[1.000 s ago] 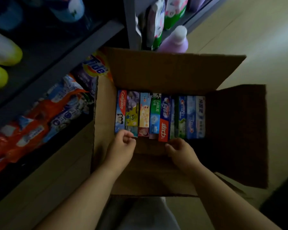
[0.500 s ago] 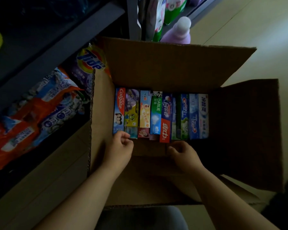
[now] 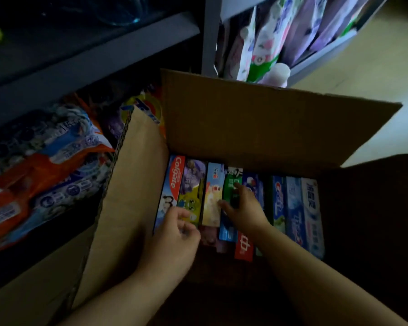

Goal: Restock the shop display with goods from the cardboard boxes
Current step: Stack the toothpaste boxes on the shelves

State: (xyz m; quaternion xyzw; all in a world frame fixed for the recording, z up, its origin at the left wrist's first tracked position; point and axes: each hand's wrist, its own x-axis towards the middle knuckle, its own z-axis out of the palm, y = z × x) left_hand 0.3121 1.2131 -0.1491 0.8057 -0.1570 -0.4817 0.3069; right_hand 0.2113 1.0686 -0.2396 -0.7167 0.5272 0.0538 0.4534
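Cardboard box is packed with toothpaste cartons standing in a row. Right hand has its grip around the green carton; left hand, fingers loosely curled and empty, rests beside the Colgate carton.

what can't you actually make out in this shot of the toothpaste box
Head view, the only one:
- Green toothpaste carton: the right hand covers its middle, so the grip is unclear.
- Left hand: motion-blurred, contact with the Colgate carton uncertain.
- Cardboard box: floor in shadow, and any lower layer is hidden by the cartons.
- Detergent bags: cut off by the left edge, print too dim to read.
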